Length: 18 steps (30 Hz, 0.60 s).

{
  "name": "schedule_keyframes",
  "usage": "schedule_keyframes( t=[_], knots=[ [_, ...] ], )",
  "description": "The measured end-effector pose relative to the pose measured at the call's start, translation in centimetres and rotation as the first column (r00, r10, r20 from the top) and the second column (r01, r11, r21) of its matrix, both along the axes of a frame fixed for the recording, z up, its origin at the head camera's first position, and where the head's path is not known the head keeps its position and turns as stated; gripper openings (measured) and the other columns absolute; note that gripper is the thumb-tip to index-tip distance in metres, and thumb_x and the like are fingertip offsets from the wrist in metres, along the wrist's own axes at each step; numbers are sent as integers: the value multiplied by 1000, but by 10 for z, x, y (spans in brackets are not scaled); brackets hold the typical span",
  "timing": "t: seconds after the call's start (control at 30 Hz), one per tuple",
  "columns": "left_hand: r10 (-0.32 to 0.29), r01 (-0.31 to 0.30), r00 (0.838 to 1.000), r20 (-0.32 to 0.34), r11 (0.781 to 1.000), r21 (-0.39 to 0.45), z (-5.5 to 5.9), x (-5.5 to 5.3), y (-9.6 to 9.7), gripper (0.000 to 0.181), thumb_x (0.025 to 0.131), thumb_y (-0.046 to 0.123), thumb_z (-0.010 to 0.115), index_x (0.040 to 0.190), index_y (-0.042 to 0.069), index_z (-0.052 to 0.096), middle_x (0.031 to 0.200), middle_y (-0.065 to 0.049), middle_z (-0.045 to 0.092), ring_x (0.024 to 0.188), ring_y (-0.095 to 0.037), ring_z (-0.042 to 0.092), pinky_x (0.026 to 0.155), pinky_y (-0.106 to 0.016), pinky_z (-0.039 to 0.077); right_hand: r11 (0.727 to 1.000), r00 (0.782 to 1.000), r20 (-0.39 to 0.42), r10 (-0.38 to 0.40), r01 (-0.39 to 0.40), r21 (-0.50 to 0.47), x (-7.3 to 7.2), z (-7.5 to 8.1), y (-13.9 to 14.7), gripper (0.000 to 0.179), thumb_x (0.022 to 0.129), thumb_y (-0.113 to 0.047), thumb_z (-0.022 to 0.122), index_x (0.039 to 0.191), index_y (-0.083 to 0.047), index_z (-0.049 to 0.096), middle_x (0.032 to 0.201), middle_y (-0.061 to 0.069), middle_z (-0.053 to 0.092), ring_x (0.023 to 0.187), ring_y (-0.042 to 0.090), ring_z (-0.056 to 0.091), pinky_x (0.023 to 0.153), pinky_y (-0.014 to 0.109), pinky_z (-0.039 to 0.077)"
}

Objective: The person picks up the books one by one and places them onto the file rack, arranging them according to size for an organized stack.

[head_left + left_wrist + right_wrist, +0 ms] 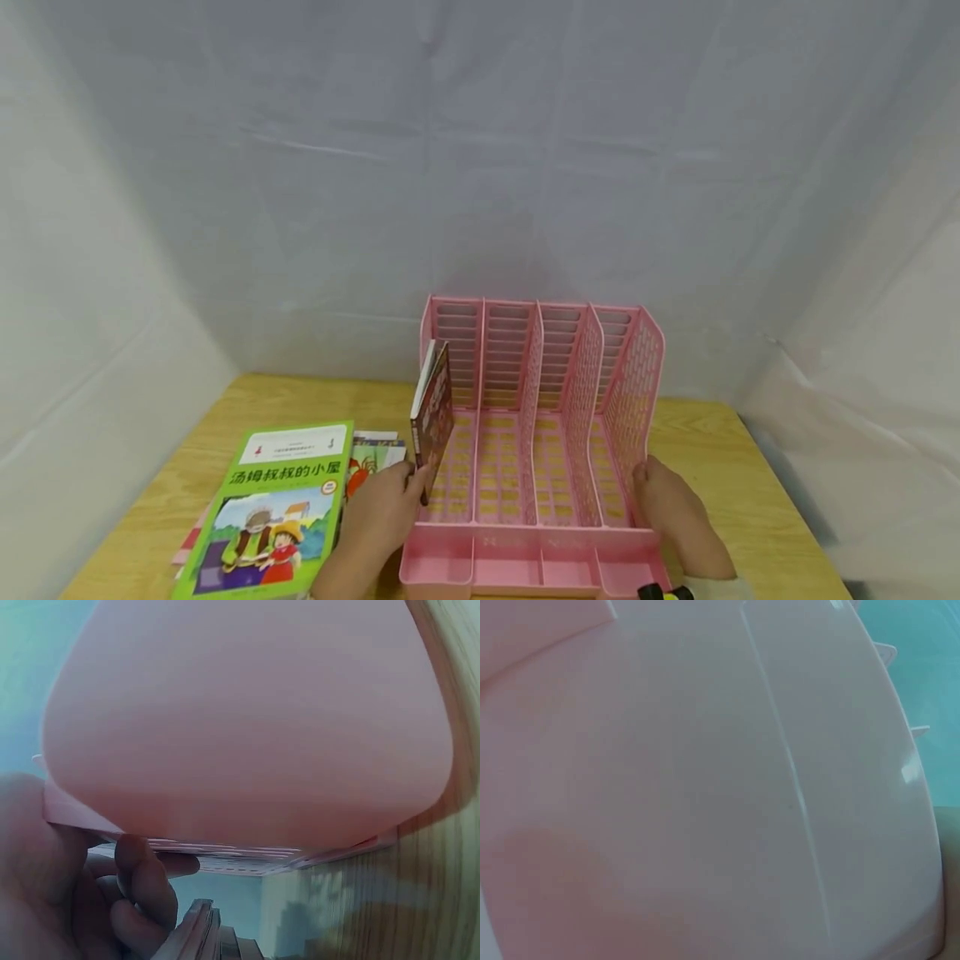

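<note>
Title (285, 472) on green book (258, 521): "汤姆叔叔的小屋"; left hand (381, 510) and right hand (675, 508) grip pink rack (583, 417).

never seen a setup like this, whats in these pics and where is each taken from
No machine here, only a person's bare left hand and right hand. The wide picture comes from a camera worn on the head, looking forward and down. On a light wood-grain table stands a pink plastic rack with four tall slots and small trays in front; each hand grips one side. The other two pictures come from cameras on the left and right wrists, so the rack's pink surface fills much of them. A thin, dark-covered book stands in the leftmost slot; whether the left hand also touches it is unclear. Left of the rack, a green-covered picture book lies over other books.
</note>
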<state>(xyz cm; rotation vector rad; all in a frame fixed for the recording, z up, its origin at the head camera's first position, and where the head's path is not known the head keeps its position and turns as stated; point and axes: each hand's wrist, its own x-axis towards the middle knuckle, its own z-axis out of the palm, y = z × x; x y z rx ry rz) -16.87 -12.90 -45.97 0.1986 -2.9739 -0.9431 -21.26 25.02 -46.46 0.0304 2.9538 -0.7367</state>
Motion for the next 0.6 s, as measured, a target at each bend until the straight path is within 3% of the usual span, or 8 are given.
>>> schedule_keyframes(
  t=[0.13, 0.47, 0.6],
  knots=[
    [2, -2, 1000, -11, 1000, 0, -1, -1, 1, 40, 108, 44, 50, 80, 18, 63, 70, 3, 61, 64, -17, 56, 58, -40, 45, 1000, 1000, -7, 6, -6, -5, 0, -1, 1, 44, 110, -22, 30, 130, 8, 57, 108, 24, 67, 107, 39, 67, 92, 64, 51],
    [-5, 5, 1000, 3, 999, 31, -4, -4, -2, 44, 108, 49, 46, 89, 15, 67, 79, 0, 67, 71, -20, 62, 59, -43, 47, 999, 1000, 22, 19, -20, 26, 1, 1, -1, 43, 112, -23, 31, 132, 7, 55, 104, 20, 67, 100, 33, 66, 91, 62, 52],
    [-12, 12, 1000, -11, 999, 32, -5, -4, -4, 43, 108, 48, 47, 88, 15, 66, 83, -2, 69, 74, -23, 65, 59, -44, 48, 1000, 1000, 28, 9, -9, 20, 2, 2, -3, 46, 112, -23, 29, 137, 7, 53, 113, 23, 68, 111, 43, 65, 96, 65, 50]
  ],
)
